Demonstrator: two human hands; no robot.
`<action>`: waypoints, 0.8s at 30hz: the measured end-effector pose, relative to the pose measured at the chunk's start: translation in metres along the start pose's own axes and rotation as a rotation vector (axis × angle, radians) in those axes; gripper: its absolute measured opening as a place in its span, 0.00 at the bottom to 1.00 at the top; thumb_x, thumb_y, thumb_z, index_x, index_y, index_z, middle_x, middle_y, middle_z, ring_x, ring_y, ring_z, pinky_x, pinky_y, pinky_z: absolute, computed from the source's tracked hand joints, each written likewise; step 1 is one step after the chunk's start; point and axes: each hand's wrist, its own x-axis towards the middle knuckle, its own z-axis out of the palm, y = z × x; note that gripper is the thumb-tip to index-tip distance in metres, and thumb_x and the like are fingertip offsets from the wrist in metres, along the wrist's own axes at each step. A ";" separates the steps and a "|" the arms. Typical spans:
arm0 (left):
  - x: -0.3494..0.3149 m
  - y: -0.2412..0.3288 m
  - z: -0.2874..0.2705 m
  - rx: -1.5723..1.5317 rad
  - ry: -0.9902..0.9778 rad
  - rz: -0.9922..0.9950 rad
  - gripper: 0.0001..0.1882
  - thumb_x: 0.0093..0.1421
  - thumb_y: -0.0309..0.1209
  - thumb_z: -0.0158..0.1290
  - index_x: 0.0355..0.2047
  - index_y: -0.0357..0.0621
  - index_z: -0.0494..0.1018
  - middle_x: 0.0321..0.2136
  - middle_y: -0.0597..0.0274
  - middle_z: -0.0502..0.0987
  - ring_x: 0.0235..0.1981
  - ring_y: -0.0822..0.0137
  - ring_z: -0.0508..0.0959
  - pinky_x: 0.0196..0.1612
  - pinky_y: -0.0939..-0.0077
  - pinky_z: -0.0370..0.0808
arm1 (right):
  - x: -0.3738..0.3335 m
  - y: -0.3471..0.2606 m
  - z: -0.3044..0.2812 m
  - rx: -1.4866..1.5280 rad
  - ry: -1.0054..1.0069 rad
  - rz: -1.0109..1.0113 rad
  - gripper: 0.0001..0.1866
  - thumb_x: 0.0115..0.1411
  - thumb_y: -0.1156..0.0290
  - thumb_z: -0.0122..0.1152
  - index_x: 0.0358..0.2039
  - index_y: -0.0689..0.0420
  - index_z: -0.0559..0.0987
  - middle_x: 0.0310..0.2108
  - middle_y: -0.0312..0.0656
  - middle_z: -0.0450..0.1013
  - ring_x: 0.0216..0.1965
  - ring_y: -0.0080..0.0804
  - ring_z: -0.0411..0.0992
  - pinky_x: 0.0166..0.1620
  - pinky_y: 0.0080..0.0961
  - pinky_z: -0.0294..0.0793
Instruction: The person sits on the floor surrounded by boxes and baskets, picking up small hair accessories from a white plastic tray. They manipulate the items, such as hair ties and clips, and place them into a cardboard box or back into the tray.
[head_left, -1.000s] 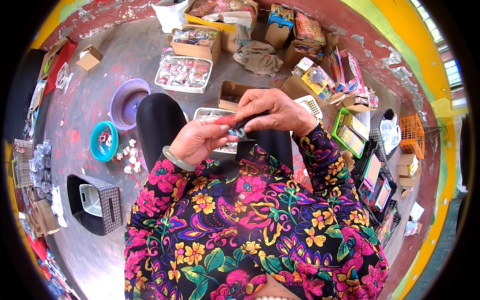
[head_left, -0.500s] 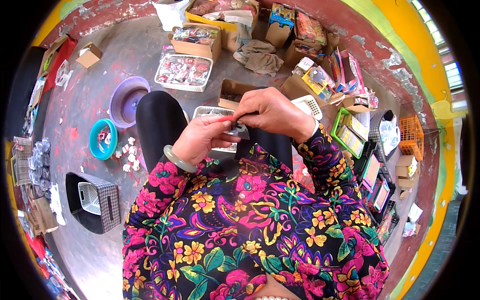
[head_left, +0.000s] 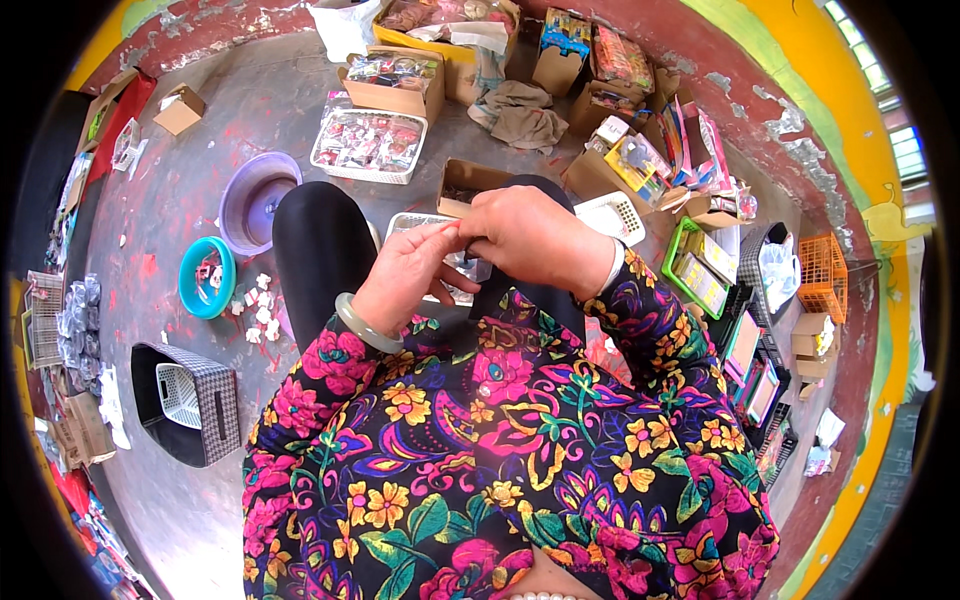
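My left hand (head_left: 408, 272), with a pale bangle (head_left: 365, 325) on its wrist, pinches thumb and forefinger together above my lap. Against those fingertips presses my right hand (head_left: 538, 238), its fingers curled in. A small clear plastic bag (head_left: 472, 268) shows partly below the meeting fingers, gripped between both hands. What lies inside it is mostly hidden by my fingers. Just beneath, between my knees, stands a white basket (head_left: 408, 221), largely covered by my hands.
Ahead are a white basket of packets (head_left: 370, 148), an open carton (head_left: 468, 185) and filled cartons (head_left: 398, 78). On the left stand a purple basin (head_left: 240, 215), a teal basin (head_left: 190, 285) and a checked bin (head_left: 222, 410). A green tray (head_left: 685, 265) lies right.
My right hand has turned over and closed further against the left fingertips. The red piece seen earlier at my left fingers is now hidden, and less of the bag shows.
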 end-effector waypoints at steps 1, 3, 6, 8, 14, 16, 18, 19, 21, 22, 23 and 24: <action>0.000 0.000 0.000 -0.028 0.010 0.008 0.17 0.63 0.35 0.40 0.44 0.35 0.69 0.36 0.59 0.75 0.26 0.67 0.79 0.18 0.88 0.71 | 0.000 0.001 -0.001 0.070 0.040 0.011 0.07 0.45 0.74 0.56 0.27 0.59 0.76 0.26 0.47 0.71 0.29 0.45 0.70 0.31 0.33 0.70; -0.002 -0.001 0.001 -0.083 0.038 0.026 0.16 0.63 0.34 0.40 0.44 0.35 0.68 0.36 0.59 0.74 0.26 0.67 0.79 0.18 0.88 0.71 | 0.000 0.002 -0.001 0.212 0.120 0.027 0.06 0.45 0.75 0.54 0.26 0.60 0.75 0.26 0.48 0.72 0.31 0.44 0.71 0.33 0.34 0.70; -0.001 -0.006 -0.003 -0.117 -0.001 0.033 0.16 0.63 0.34 0.40 0.44 0.36 0.67 0.34 0.60 0.74 0.25 0.67 0.79 0.17 0.88 0.72 | 0.000 -0.004 -0.019 0.361 0.060 0.127 0.12 0.45 0.76 0.59 0.33 0.60 0.74 0.27 0.42 0.70 0.27 0.30 0.71 0.31 0.23 0.69; 0.000 -0.006 -0.002 -0.127 0.015 0.028 0.15 0.63 0.34 0.41 0.44 0.36 0.68 0.33 0.61 0.74 0.25 0.67 0.79 0.17 0.88 0.72 | 0.001 0.003 -0.021 0.414 0.057 0.062 0.11 0.46 0.76 0.59 0.34 0.59 0.76 0.27 0.39 0.70 0.27 0.25 0.70 0.30 0.20 0.68; 0.001 -0.007 -0.001 -0.117 0.014 0.023 0.15 0.63 0.35 0.41 0.41 0.35 0.69 0.32 0.62 0.74 0.23 0.69 0.79 0.16 0.88 0.71 | -0.003 0.005 -0.016 0.464 0.079 0.061 0.09 0.47 0.74 0.58 0.31 0.58 0.78 0.24 0.40 0.70 0.27 0.31 0.71 0.30 0.23 0.68; 0.000 -0.006 -0.002 -0.097 0.014 0.028 0.15 0.63 0.35 0.41 0.40 0.35 0.69 0.32 0.62 0.74 0.22 0.69 0.78 0.15 0.87 0.70 | -0.002 0.008 -0.011 0.387 0.102 0.029 0.08 0.46 0.70 0.58 0.28 0.58 0.78 0.25 0.43 0.72 0.28 0.38 0.72 0.30 0.28 0.70; -0.001 -0.006 -0.002 -0.069 0.020 0.036 0.15 0.63 0.35 0.41 0.40 0.35 0.69 0.32 0.62 0.74 0.20 0.70 0.78 0.14 0.87 0.69 | -0.001 0.002 -0.012 0.204 0.096 0.043 0.07 0.47 0.69 0.56 0.26 0.57 0.79 0.25 0.43 0.72 0.29 0.40 0.72 0.30 0.30 0.70; -0.002 -0.005 -0.002 -0.049 0.016 0.042 0.15 0.63 0.35 0.41 0.40 0.35 0.69 0.32 0.62 0.73 0.19 0.70 0.77 0.14 0.87 0.69 | -0.001 -0.001 -0.012 0.113 0.093 0.049 0.07 0.48 0.69 0.56 0.25 0.56 0.79 0.25 0.42 0.72 0.29 0.40 0.72 0.30 0.32 0.70; -0.002 -0.003 0.000 -0.009 0.004 0.052 0.15 0.63 0.35 0.41 0.39 0.35 0.70 0.31 0.63 0.73 0.18 0.71 0.76 0.14 0.88 0.68 | -0.002 -0.006 -0.008 0.016 0.099 0.067 0.05 0.48 0.69 0.57 0.25 0.54 0.78 0.24 0.43 0.71 0.28 0.43 0.71 0.28 0.34 0.68; -0.002 -0.003 0.001 -0.010 0.006 0.053 0.15 0.63 0.35 0.41 0.38 0.35 0.70 0.30 0.63 0.73 0.17 0.71 0.76 0.14 0.88 0.67 | -0.002 -0.008 -0.006 -0.033 0.102 0.078 0.05 0.48 0.69 0.57 0.24 0.53 0.78 0.23 0.43 0.71 0.27 0.44 0.70 0.27 0.35 0.68; -0.001 -0.003 0.002 -0.010 0.009 0.055 0.15 0.63 0.35 0.41 0.38 0.35 0.70 0.30 0.63 0.73 0.17 0.71 0.76 0.13 0.88 0.67 | -0.002 -0.009 -0.005 -0.074 0.066 0.103 0.05 0.48 0.68 0.57 0.24 0.53 0.78 0.23 0.43 0.71 0.27 0.45 0.70 0.27 0.36 0.67; -0.002 -0.003 0.002 -0.012 0.012 0.057 0.15 0.63 0.36 0.41 0.37 0.35 0.70 0.29 0.63 0.73 0.17 0.71 0.76 0.13 0.88 0.67 | -0.001 -0.010 -0.004 -0.116 0.029 0.129 0.05 0.48 0.68 0.56 0.23 0.53 0.78 0.23 0.44 0.71 0.27 0.45 0.70 0.27 0.36 0.67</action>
